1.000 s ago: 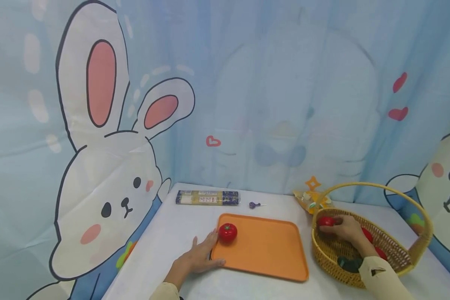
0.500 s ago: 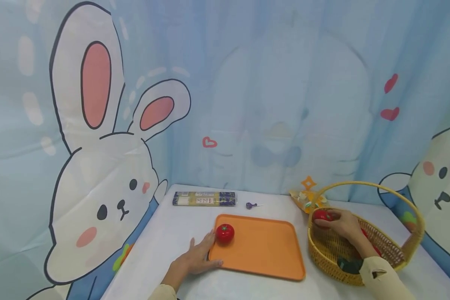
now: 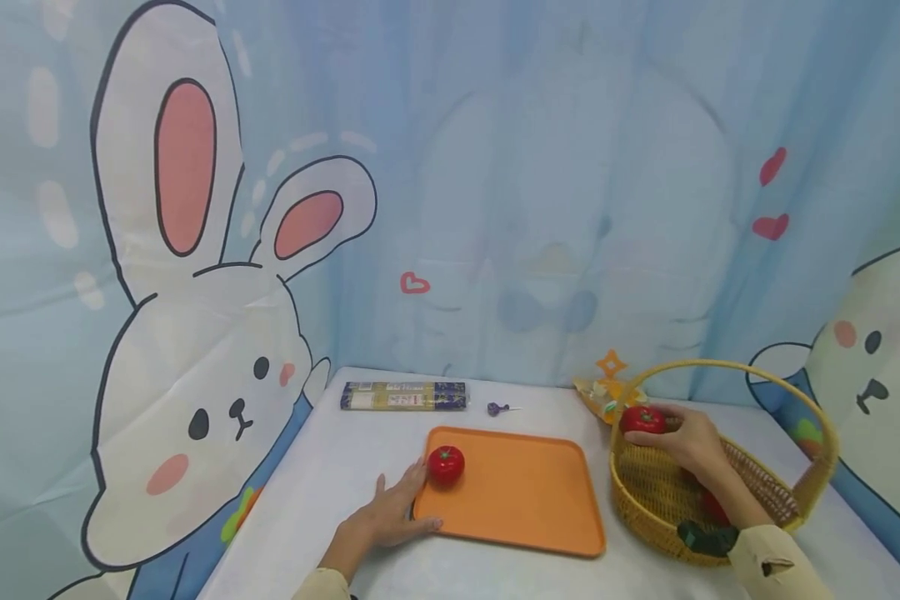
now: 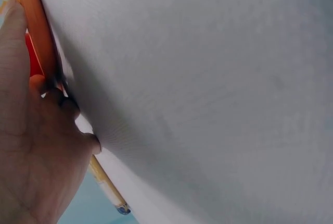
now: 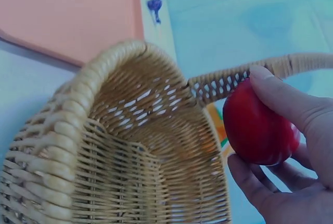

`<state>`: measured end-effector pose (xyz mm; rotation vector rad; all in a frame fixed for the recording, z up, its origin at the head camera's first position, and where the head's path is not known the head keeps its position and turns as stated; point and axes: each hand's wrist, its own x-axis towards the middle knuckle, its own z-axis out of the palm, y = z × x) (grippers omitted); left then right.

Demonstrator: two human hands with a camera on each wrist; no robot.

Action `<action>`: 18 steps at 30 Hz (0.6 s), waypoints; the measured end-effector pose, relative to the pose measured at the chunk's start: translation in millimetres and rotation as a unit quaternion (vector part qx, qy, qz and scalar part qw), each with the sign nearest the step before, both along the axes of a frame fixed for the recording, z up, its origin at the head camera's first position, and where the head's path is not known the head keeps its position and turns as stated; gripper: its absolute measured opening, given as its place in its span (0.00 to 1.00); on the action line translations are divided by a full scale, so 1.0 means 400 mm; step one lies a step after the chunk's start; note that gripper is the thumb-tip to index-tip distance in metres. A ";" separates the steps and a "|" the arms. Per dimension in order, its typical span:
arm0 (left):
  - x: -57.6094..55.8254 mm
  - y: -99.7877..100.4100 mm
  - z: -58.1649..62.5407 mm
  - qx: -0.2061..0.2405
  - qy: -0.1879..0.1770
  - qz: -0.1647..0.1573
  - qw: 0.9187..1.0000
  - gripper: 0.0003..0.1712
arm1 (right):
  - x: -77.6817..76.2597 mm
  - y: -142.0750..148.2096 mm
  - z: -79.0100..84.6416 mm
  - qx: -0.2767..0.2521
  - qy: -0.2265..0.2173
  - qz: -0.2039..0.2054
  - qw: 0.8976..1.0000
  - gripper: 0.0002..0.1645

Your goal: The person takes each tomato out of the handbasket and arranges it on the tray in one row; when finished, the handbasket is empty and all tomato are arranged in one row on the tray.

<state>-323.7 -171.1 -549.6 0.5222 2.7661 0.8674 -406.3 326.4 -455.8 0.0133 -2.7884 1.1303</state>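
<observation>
My right hand (image 3: 696,446) grips a red tomato (image 3: 642,419) by its sides, at the far-left rim of a wicker basket (image 3: 645,529). In the right wrist view the held tomato (image 5: 258,125) appears beside the base of the basket's handle (image 5: 234,81). My left hand (image 3: 392,514) rests at the near-left corner of an orange tray (image 3: 525,492), fingers extended along its edge. Another tomato (image 3: 446,466) sits on the tray close to those fingertips. Inside the basket, a dark green object (image 3: 708,540) and a red one (image 3: 712,507) are partly hidden by my right forearm.
Behind the tray lie two long, blue-and-gold packages (image 3: 403,396) and a small purple item (image 3: 498,409) with a thin white tip. A yellow-orange wrapped packet (image 3: 600,398) stands behind the basket. A curtain printed with rabbits (image 3: 217,375) hangs at the table's far edge.
My right hand has lifted the tomato from inside the basket up to its rim. My left hand stays at the tray. The whole view has shifted slightly.
</observation>
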 end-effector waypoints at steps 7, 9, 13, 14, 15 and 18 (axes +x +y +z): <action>-0.001 -0.002 -0.007 -0.001 0.000 -0.003 1.000 0.59 | 0.038 -0.009 0.015 0.029 0.036 0.029 0.999 0.58; 0.000 -0.002 -0.007 -0.004 0.005 -0.002 1.000 0.59 | 0.051 -0.015 0.023 0.037 0.049 0.036 0.997 0.57; 0.002 -0.002 -0.006 -0.007 0.008 0.000 1.000 0.59 | 0.076 -0.037 0.043 0.040 0.057 0.052 0.996 0.56; 0.002 -0.002 -0.006 -0.008 0.007 0.000 1.000 0.59 | 0.082 -0.043 0.047 0.039 0.059 0.056 0.996 0.56; 0.001 -0.002 -0.007 -0.009 0.007 0.000 1.000 0.59 | 0.089 -0.050 0.051 0.037 0.061 0.062 0.996 0.56; 0.002 -0.002 -0.006 -0.006 0.005 -0.002 1.000 0.59 | 0.109 -0.072 0.056 0.030 0.072 0.080 0.994 0.53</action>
